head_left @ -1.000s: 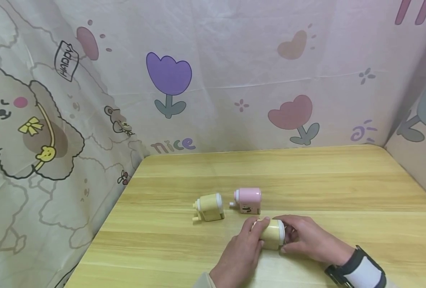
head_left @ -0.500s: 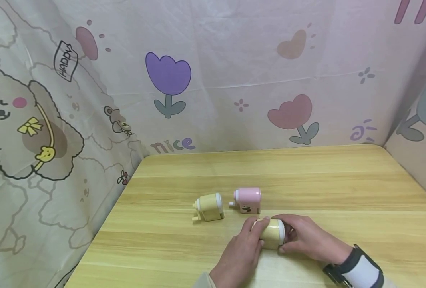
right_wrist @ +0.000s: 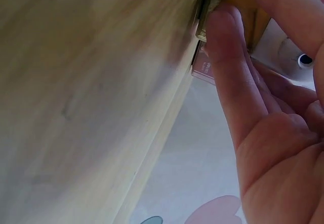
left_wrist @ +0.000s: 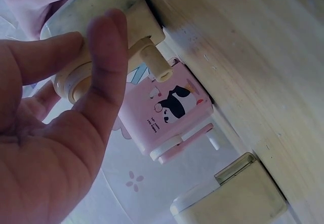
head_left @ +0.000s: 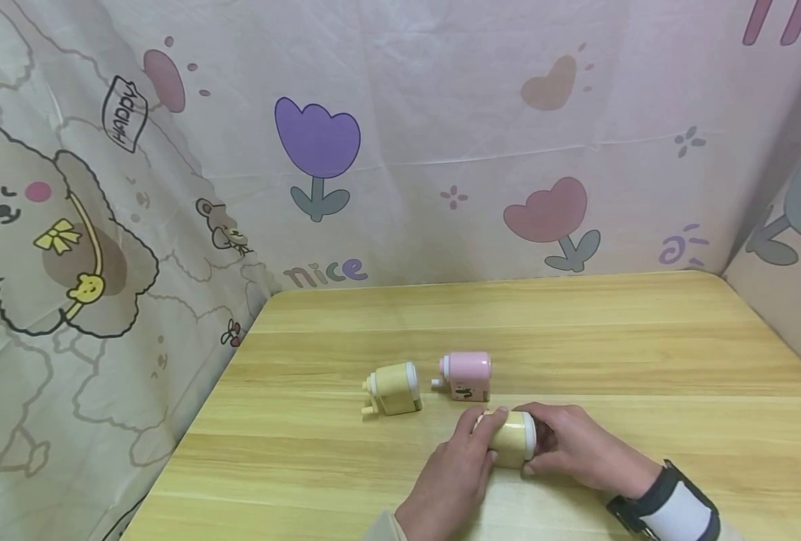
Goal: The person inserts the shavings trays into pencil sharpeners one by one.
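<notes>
A yellow crank pencil sharpener (head_left: 511,443) with a white front ring stands near the table's front. My left hand (head_left: 451,469) grips its crank end, fingers over the top and thumb at the near side. In the left wrist view its crank handle (left_wrist: 157,62) sticks out past the thumb. At the white front end, my right hand (head_left: 583,445) holds the sharpener between thumb and fingers. The right wrist view shows the white front face (right_wrist: 281,51) with a dark round hole, close to those fingers. The fingertips of the right hand are partly hidden.
Behind the hands stand a pink pencil sharpener (head_left: 470,376) with a panda picture and another yellow pencil sharpener (head_left: 395,389), both with cranks to the left. The wooden table (head_left: 610,330) ends against a printed cloth (head_left: 414,113) at the back and sides.
Little differs. The fingers of my right hand have shifted slightly at the sharpener's white end; the left hand and the other sharpeners stay where they were.
</notes>
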`<state>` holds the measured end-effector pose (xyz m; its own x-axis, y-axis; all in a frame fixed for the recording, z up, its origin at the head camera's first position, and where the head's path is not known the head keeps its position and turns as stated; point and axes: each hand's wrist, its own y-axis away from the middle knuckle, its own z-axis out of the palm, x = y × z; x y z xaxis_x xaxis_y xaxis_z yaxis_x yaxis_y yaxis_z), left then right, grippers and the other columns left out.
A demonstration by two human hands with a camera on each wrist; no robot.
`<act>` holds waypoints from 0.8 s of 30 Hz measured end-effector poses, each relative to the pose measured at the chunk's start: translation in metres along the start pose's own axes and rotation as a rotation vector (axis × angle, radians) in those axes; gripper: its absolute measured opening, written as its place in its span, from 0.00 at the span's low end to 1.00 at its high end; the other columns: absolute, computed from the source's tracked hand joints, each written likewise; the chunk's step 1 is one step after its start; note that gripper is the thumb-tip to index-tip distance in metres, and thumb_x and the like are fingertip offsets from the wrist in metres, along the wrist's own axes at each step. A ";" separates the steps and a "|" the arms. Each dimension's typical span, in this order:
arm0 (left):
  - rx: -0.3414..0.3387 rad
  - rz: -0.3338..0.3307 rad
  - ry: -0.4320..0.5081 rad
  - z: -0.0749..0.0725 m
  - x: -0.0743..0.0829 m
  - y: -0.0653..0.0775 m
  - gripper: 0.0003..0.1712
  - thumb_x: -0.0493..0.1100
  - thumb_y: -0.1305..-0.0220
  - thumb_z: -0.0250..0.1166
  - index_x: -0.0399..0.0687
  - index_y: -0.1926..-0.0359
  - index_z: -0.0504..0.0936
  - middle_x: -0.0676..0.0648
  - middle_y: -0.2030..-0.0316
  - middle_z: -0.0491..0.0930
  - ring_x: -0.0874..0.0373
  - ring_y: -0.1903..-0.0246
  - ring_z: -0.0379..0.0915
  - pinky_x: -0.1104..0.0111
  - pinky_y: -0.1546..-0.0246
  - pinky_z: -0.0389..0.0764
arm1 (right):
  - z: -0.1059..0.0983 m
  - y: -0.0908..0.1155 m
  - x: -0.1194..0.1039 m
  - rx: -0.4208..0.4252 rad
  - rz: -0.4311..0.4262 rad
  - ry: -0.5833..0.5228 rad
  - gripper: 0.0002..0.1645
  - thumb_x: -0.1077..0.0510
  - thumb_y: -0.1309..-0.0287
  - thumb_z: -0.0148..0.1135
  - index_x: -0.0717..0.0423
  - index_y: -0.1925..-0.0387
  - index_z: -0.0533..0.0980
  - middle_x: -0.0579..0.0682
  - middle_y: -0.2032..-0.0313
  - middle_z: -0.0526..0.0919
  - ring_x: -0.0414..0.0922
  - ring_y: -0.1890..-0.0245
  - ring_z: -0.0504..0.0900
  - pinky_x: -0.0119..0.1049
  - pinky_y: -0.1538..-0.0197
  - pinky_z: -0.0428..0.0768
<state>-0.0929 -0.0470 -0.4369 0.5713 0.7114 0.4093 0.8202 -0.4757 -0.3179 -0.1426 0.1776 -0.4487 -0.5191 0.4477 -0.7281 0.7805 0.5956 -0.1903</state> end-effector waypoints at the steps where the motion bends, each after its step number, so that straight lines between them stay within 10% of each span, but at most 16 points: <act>1: 0.000 -0.001 0.001 0.000 0.000 0.000 0.31 0.42 0.31 0.54 0.60 0.29 0.58 0.52 0.39 0.64 0.62 0.71 0.73 0.73 0.71 0.75 | 0.000 0.000 0.000 0.001 0.003 0.000 0.38 0.46 0.61 0.75 0.56 0.47 0.74 0.37 0.66 0.79 0.34 0.69 0.77 0.33 0.66 0.78; 24: -0.043 -0.054 0.001 -0.002 0.005 -0.002 0.33 0.44 0.33 0.57 0.60 0.29 0.58 0.51 0.38 0.64 0.60 0.67 0.75 0.73 0.67 0.76 | 0.000 0.002 -0.001 0.000 -0.001 0.001 0.39 0.44 0.61 0.74 0.57 0.47 0.74 0.39 0.62 0.81 0.34 0.66 0.78 0.34 0.63 0.79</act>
<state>-0.0914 -0.0436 -0.4325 0.5260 0.7361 0.4261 0.8505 -0.4585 -0.2578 -0.1405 0.1778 -0.4480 -0.5202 0.4481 -0.7271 0.7800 0.5960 -0.1908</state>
